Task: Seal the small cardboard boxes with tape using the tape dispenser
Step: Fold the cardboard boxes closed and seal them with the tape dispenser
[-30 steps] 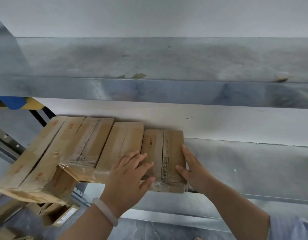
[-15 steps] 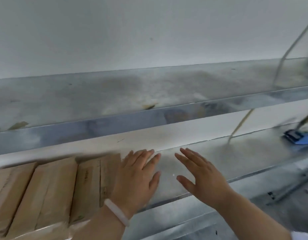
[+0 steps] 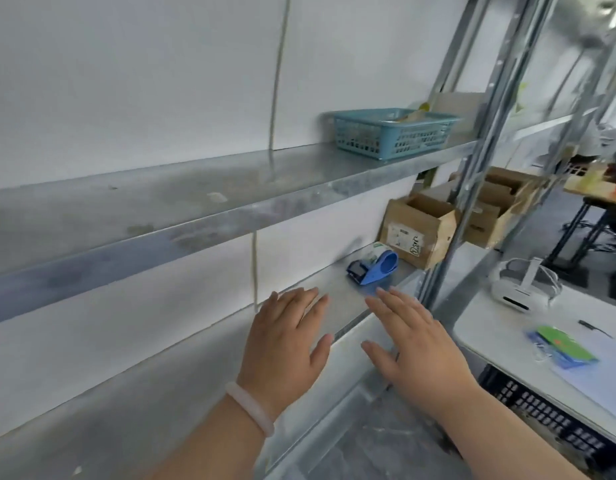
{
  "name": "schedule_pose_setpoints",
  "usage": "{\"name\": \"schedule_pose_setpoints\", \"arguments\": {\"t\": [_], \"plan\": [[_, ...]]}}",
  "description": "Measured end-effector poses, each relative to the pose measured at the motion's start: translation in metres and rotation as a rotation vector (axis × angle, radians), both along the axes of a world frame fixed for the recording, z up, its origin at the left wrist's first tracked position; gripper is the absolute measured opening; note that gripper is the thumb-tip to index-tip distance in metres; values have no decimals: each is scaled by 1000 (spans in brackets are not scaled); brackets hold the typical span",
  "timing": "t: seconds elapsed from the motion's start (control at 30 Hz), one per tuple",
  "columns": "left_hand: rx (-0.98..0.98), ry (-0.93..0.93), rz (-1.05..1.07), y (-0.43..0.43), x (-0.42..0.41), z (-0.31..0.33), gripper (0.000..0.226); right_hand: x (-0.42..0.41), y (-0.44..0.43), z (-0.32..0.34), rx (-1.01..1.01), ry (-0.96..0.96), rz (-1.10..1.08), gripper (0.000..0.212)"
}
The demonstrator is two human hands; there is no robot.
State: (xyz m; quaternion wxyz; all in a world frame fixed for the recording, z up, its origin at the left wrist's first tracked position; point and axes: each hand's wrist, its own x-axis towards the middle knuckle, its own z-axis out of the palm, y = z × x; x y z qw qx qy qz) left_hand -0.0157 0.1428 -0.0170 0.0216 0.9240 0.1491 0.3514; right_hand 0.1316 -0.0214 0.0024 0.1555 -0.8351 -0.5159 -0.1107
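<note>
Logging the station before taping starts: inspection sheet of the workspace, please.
Surface: metal shelf, dull, smudged.
Job's things: blue tape dispenser on the shelf, beyond the hands, untouched.
Clutter: open cardboard box behind the dispenser; blue basket on the upper shelf.
Hands: left hand and right hand open, flat, holding nothing.
Cables: one cord down the wall.
Surroundings: white table at right with a headset.

Tape dispenser [image 3: 372, 268] on lower shelf [image 3: 344, 306]; open box [image 3: 417, 230] just beside it at 2 o'clock. Basket [image 3: 389, 136] on upper shelf [image 3: 230, 181], at 12 o'clock. Left hand [image 3: 286, 344] and right hand [image 3: 417, 348] side by side at 6 o'clock. Table [image 3: 490, 327] at 3 o'clock, bearing headset [image 3: 521, 289].
</note>
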Motion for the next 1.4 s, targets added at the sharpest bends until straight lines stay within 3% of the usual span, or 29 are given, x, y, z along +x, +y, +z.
{"name": "schedule_pose_setpoints", "arguments": {"t": [0.37,0.53,0.73,0.87,1.03,1.4], "plan": [[-25,104,-170,-37,202,-10,61,163,-66,-2,-39,43,-228,69],[-37,126,-204,-20,280,-27,59,237,-49,-14,-48,53,-263,69],[-109,131,-218,17,368,-33,57,324,-6,-21,-37,87,-276,85],[-137,168,-229,46,421,-31,57,383,17,-9,-59,207,-388,68],[-174,214,-242,60,459,-38,57,431,48,-14,-128,310,-421,63],[-226,259,-130,68,482,-58,57,519,109,-18,-41,490,-374,46]]}}
